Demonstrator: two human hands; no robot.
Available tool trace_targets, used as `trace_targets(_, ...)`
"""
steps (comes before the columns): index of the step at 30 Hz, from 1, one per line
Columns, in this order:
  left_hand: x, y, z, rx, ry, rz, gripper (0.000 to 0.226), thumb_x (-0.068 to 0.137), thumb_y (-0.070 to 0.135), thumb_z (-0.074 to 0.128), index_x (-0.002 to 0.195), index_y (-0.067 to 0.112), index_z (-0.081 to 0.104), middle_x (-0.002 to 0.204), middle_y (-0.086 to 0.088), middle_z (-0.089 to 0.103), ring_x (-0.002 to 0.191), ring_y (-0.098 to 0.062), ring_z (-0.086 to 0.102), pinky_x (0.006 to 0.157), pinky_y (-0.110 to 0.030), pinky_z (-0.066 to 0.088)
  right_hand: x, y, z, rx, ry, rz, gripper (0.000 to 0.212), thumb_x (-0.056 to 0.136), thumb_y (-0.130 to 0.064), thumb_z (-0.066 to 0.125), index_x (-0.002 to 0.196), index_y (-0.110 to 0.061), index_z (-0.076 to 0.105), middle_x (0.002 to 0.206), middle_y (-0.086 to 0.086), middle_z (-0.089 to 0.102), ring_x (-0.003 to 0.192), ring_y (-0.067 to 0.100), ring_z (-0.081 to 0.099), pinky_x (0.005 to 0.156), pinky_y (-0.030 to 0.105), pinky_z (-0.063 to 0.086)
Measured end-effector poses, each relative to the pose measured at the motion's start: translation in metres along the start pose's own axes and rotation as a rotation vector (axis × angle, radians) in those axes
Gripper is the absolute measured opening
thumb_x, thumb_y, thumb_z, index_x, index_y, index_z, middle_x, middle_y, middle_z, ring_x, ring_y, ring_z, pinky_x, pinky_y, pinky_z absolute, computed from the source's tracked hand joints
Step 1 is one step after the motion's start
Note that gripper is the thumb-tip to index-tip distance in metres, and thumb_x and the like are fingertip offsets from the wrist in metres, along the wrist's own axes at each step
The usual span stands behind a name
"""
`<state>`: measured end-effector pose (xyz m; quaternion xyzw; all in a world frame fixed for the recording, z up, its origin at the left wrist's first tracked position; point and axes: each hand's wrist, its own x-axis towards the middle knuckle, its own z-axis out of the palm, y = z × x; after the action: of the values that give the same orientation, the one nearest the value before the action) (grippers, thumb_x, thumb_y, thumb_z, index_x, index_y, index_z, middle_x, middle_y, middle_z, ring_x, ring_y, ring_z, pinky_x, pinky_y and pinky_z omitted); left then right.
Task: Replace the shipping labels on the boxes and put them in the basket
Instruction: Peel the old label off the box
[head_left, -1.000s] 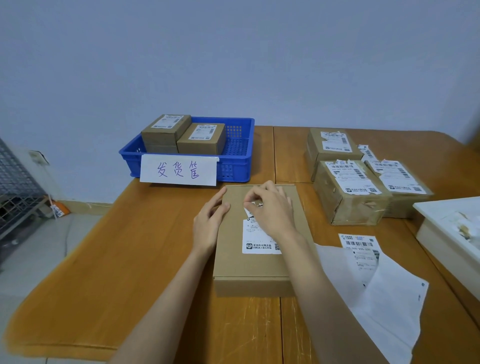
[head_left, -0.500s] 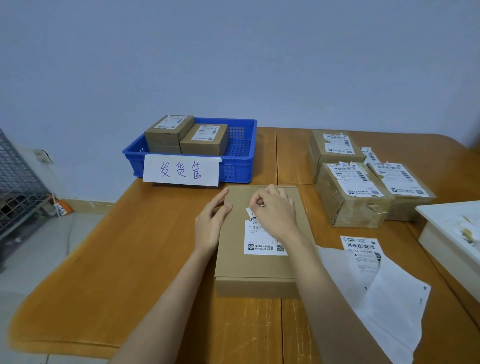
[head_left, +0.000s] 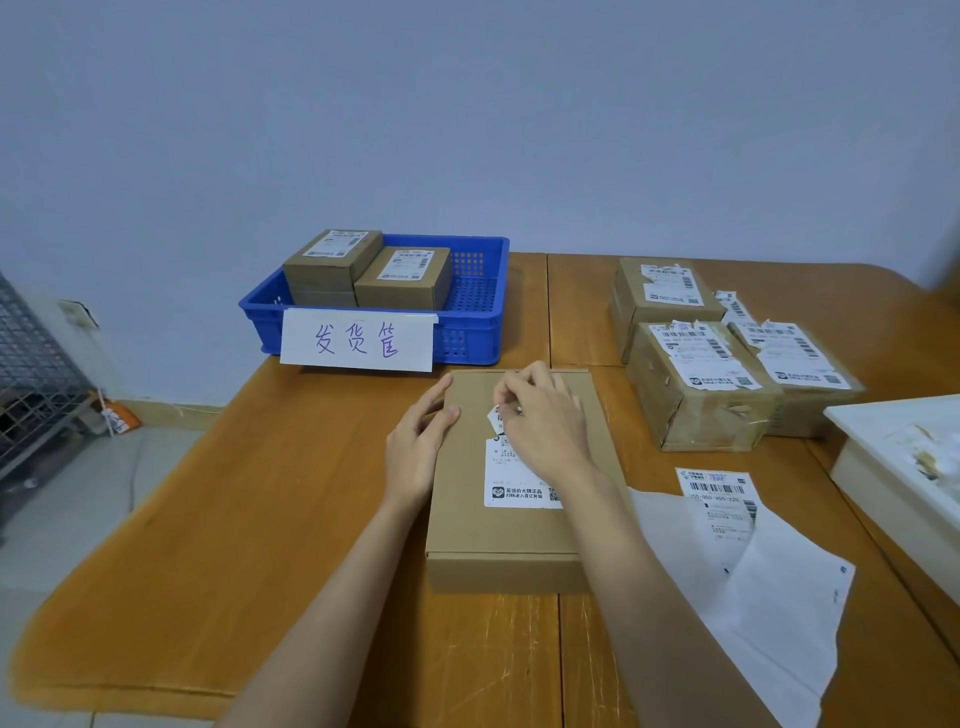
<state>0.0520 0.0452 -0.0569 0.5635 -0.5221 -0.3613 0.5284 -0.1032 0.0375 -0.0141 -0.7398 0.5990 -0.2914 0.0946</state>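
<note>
A flat cardboard box (head_left: 470, 525) lies on the wooden table in front of me, with a white shipping label (head_left: 511, 480) stuck on its top. My right hand (head_left: 545, 421) pinches the label's upper left corner, which is lifted off the cardboard. My left hand (head_left: 415, 447) rests flat with straight fingers on the box's left edge. A blue basket (head_left: 467, 332) with a handwritten paper sign stands behind the box and holds two labelled boxes (head_left: 402, 278).
Three cardboard boxes (head_left: 696, 384) with torn labels sit at the right back. A fresh label (head_left: 719, 501) and a white backing sheet (head_left: 769, 603) lie right of the flat box. A white tray (head_left: 904, 467) is at the far right edge.
My right hand has pulled the label's top corner slightly further up from the box. The left hand stays on the box's left side.
</note>
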Motion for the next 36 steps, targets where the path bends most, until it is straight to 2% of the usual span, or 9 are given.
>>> trace_targets(7, -0.001, 0.0, -0.001, -0.014, -0.007, -0.002, 0.037, 0.097, 0.03, 0.059, 0.131, 0.045, 0.06, 0.121, 0.009, 0.066, 0.106, 0.0, 0.062, 0.09, -0.021, 0.046, 0.001, 0.0, -0.003, 0.294, 0.062, 0.133, 0.025, 0.092, -0.011, 0.045, 0.083, -0.032, 0.053, 0.097, -0.014, 0.045, 0.096, 0.015, 0.053, 0.075, 0.034, 0.046)
trace_targets(10, -0.001, 0.0, 0.0, -0.026, -0.003, -0.009, 0.037, 0.097, 0.03, 0.06, 0.131, 0.045, 0.061, 0.12, 0.009, 0.066, 0.103, 0.002, 0.063, 0.088, -0.019, 0.045, 0.002, 0.002, -0.005, 0.415, 0.098, 0.137, 0.046, 0.092, -0.002, 0.042, 0.114, -0.039, 0.057, 0.103, -0.012, 0.047, 0.095, 0.008, 0.053, 0.075, 0.024, 0.046)
trace_targets(13, 0.0, 0.0, 0.0, -0.019, -0.003, -0.005, 0.037, 0.097, 0.03, 0.06, 0.131, 0.046, 0.061, 0.122, 0.007, 0.065, 0.107, -0.001, 0.061, 0.091, -0.02, 0.044, 0.0, 0.001, -0.01, 0.452, 0.185, 0.175, 0.034, 0.088, 0.003, 0.047, 0.098, -0.027, 0.06, 0.105, -0.006, 0.049, 0.094, 0.008, 0.055, 0.069, 0.012, 0.041)
trace_targets(16, 0.0, 0.0, 0.0, -0.03, -0.013, -0.007, 0.038, 0.097, 0.03, 0.059, 0.132, 0.044, 0.06, 0.123, 0.007, 0.064, 0.107, 0.002, 0.06, 0.084, -0.014, 0.042, -0.002, 0.005, -0.013, 0.323, 0.353, 0.268, 0.033, 0.082, 0.005, 0.052, 0.092, -0.024, 0.064, 0.099, -0.005, 0.05, 0.095, 0.015, 0.053, 0.079, 0.027, 0.047)
trace_targets(19, 0.0, -0.001, -0.001, -0.035, -0.006, -0.007, 0.038, 0.097, 0.029, 0.06, 0.131, 0.044, 0.061, 0.123, 0.006, 0.065, 0.108, -0.001, 0.061, 0.088, -0.017, 0.043, -0.003, 0.009, -0.012, 0.212, 0.227, 0.287, 0.017, 0.087, -0.017, 0.062, 0.095, -0.029, 0.071, 0.101, -0.01, 0.049, 0.107, 0.015, 0.044, 0.096, 0.03, 0.036)
trace_targets(22, 0.0, 0.0, 0.0, -0.029, -0.003, -0.008, 0.038, 0.096, 0.029, 0.06, 0.131, 0.044, 0.061, 0.121, 0.008, 0.066, 0.103, 0.001, 0.062, 0.085, -0.014, 0.044, -0.006, 0.008, -0.008, 0.108, 0.097, 0.191, 0.012, 0.084, -0.036, 0.067, 0.095, -0.037, 0.072, 0.107, -0.016, 0.048, 0.113, 0.008, 0.035, 0.098, 0.026, 0.026)
trace_targets(29, 0.0, 0.0, 0.0, -0.017, -0.007, -0.015, 0.037, 0.097, 0.032, 0.059, 0.131, 0.046, 0.06, 0.119, 0.012, 0.064, 0.101, 0.009, 0.06, 0.083, -0.012, 0.041, -0.008, 0.007, -0.009, 0.156, 0.082, 0.137, 0.008, 0.083, -0.026, 0.068, 0.081, -0.031, 0.062, 0.106, -0.017, 0.05, 0.114, 0.009, 0.038, 0.095, 0.029, 0.026)
trace_targets(34, 0.0, 0.001, 0.0, -0.012, 0.003, -0.01, 0.037, 0.097, 0.029, 0.059, 0.132, 0.043, 0.061, 0.113, 0.016, 0.063, 0.094, 0.015, 0.059, 0.078, -0.005, 0.04, -0.008, 0.01, -0.014, 0.22, 0.109, 0.196, 0.05, 0.084, -0.016, 0.064, 0.128, -0.037, 0.051, 0.124, -0.011, 0.05, 0.12, 0.013, 0.041, 0.099, 0.032, 0.033)
trace_targets(36, -0.001, 0.001, -0.001, -0.015, 0.002, -0.01, 0.038, 0.097, 0.028, 0.06, 0.132, 0.042, 0.061, 0.112, 0.017, 0.063, 0.094, 0.015, 0.059, 0.078, -0.004, 0.041, -0.01, 0.013, -0.013, 0.193, 0.147, 0.248, 0.041, 0.087, -0.009, 0.057, 0.124, -0.028, 0.06, 0.124, -0.006, 0.05, 0.12, 0.018, 0.041, 0.102, 0.033, 0.035)
